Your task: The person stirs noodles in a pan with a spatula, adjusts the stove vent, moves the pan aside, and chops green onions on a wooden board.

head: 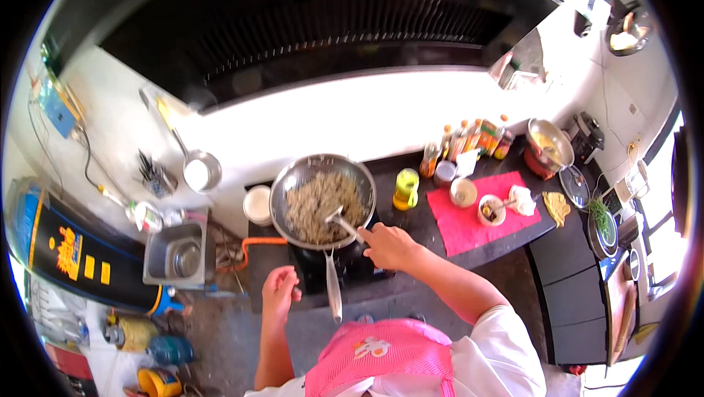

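Note:
My right hand [389,246] grips the handle of a metal spatula [345,224], whose blade rests in crumbly, pale brown food [319,204]. This food fills much of a steel wok [280,177] on the black cooktop [308,276]. The wok's long handle [333,287] points towards my body, between my two hands. My left hand [280,290] is raised left of that handle, away from it, with curled fingers; whether something small is in it cannot be told. A stack of white bowls [257,204] stands just left of the wok.
Right of the wok are an oil jug [406,189], sauce bottles [465,138], and a red cloth [467,237] bearing small bowls [491,210]. A steel pot [550,144] stands farther right. A sink [176,254] is at left; a range hood [330,28] hangs above.

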The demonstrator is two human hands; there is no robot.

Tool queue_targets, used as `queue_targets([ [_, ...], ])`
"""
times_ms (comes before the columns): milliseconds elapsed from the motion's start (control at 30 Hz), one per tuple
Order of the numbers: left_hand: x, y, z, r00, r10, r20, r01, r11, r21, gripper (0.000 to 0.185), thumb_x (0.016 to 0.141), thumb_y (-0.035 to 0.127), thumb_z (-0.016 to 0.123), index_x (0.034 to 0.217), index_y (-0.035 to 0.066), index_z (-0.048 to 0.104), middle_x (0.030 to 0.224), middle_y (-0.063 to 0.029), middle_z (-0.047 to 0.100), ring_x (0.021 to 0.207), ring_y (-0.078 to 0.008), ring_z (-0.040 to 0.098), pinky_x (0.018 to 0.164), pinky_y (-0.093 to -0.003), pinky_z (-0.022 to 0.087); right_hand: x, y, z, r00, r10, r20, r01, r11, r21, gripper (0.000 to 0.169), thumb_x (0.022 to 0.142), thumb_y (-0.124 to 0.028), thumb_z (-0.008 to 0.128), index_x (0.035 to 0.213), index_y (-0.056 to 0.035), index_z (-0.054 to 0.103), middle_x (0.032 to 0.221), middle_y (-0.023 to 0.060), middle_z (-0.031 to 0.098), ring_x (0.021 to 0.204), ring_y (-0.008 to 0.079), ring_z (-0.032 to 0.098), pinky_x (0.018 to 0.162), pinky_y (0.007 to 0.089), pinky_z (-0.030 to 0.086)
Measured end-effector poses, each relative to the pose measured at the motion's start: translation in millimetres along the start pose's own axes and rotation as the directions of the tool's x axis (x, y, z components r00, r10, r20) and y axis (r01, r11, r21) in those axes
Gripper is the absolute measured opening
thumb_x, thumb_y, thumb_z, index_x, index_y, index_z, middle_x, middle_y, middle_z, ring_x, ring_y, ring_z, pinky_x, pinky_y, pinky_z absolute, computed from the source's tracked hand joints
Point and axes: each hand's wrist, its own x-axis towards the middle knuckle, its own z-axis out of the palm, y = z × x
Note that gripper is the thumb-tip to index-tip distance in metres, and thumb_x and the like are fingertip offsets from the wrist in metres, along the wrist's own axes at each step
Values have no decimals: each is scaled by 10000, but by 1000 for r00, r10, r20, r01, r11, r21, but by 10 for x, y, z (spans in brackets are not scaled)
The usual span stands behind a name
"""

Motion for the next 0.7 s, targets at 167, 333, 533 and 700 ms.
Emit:
queue_targets([
  [167,-149,446,190,988,154,-31,-156,986,-54,242,1019,181,702,1214,45,655,898,-56,659,567,-116,622,499,-261,528,-205,92,-1580,354,-454,-817,375,870,-321,167,787,-18,678,945,9,726,1363,235,632,1113,423,689,922,478,588],
  [333,-428,473,433,979,204,-20,-205,971,-120,215,1024,187,701,1190,53,672,872,-51,643,569,-125,617,508,-276,522,-770,-378,-3201,-108,-502,-858,286,811,-510,176,679,78,642,826,-18,658,1431,189,617,802,301,727,615,362,582],
  [533,-708,473,664,980,201,3,-198,969,-147,234,1017,179,714,1188,25,673,867,-59,647,577,-119,613,520,-256,516,-746,-607,-3770,-94,-612,-785,101,779,-619,135,721,69,607,783,-50,590,1482,141,604,597,243,659,546,330,525],
  [700,-822,288,487,974,214,-69,-222,965,-138,216,1015,171,713,1170,26,675,866,-57,650,567,-113,603,510,-245,503,-645,-685,-3804,-160,-589,-792,87,791,-605,107,725,28,655,741,-67,607,1429,98,641,615,262,681,526,356,539],
])
